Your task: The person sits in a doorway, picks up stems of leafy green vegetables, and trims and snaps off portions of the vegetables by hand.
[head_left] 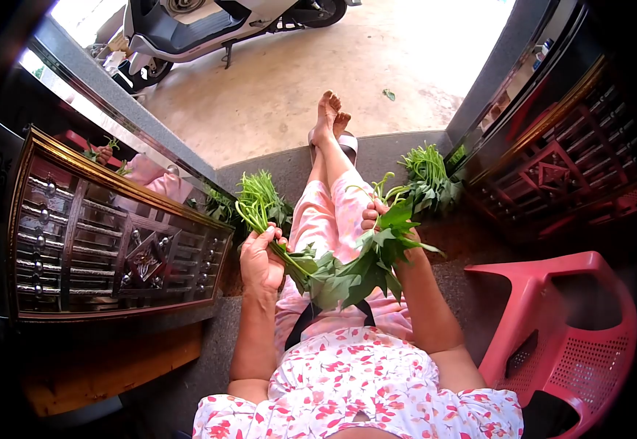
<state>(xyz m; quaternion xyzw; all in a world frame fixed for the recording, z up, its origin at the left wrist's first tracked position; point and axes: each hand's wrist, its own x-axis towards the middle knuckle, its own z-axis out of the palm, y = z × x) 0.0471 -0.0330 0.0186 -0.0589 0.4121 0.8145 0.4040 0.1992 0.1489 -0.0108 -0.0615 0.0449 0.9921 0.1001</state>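
Closed round a bunch of green stems, my left hand (263,261) is above my left thigh; the stems (254,212) stick up past the fingers. Broad green leaves (340,282) hang between my two hands, over my lap. My right hand (378,219) is closed on leafy stems at the right, with leaves spreading below and beside the fingers, partly hiding them. A pile of greens (264,192) lies on the floor left of my legs, and another pile of greens (427,175) lies to the right of them.
My crossed feet (327,117) rest over pale slippers at the doorsill. A scooter (209,33) stands outside. Ornate dark door panels (114,241) flank me on both sides. A red plastic chair (589,358) is at the right. A small leaf (389,94) lies on the ground outside.
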